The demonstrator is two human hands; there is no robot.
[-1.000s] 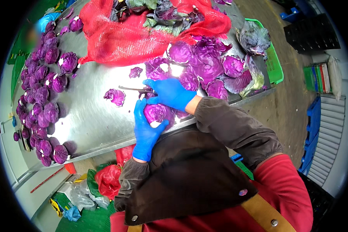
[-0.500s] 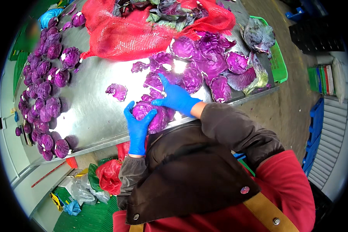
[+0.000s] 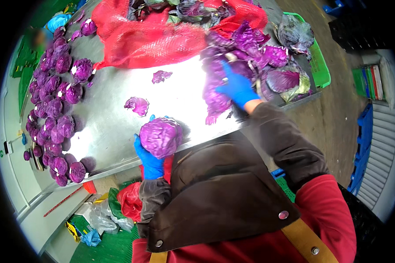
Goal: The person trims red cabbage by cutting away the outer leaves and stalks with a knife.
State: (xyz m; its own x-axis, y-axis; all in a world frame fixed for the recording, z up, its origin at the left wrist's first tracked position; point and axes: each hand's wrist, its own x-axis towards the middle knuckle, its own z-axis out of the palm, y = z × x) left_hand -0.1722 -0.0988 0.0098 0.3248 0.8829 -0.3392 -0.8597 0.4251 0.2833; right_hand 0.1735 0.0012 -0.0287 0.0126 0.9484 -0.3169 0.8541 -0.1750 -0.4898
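My left hand, in a blue glove, cups a head of red cabbage from its left side at the table's near edge. To the right, my blue-gloved right hand is against a pile of loose purple cabbage leaves, partly smeared by motion. Its thumb and forefinger spread apart, and a small pale thing shows between them, too small to name; the other fingers are hidden. One loose leaf lies beyond the held cabbage, and a smaller leaf scrap lies farther off.
Many red cabbage heads line the left side of the metal table. A red mesh bag with dark outer leaves lies across the far side. At the right edge, a green crate stands beside a large greenish leaf.
My right hand has moved right and away from the cabbage, and the loose leaves have shifted right with it. My left hand still holds the cabbage, which now shows whole.
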